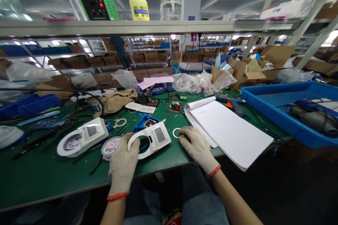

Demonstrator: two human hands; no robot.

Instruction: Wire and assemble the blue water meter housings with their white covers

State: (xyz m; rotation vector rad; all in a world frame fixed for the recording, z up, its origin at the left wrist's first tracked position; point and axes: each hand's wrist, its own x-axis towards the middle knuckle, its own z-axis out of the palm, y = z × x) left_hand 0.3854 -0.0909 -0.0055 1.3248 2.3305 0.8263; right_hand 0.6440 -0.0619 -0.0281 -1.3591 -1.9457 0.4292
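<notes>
My left hand (123, 163), in a cream knit glove with an orange cuff, grips a white plastic housing (160, 134) by its round loop end. The housing has a grey display window, and its loop is tilted up off the green table. My right hand (196, 146), gloved the same way, is low over the table with its fingertips at the edge of a thin white ring (174, 135). Its fingers are bent and closed at the ring. To the left lies a similar white housing (91, 132). A round clear-lidded case (109, 148) sits beside my left hand.
A paper pad (228, 132) lies right of my right hand, with a power driver (235, 106) behind it. Further right stands a blue tray (285, 121). Wires, a small red-lit meter (176, 107) and a blue part (144, 123) lie behind the housing. A shelf (148, 27) spans above.
</notes>
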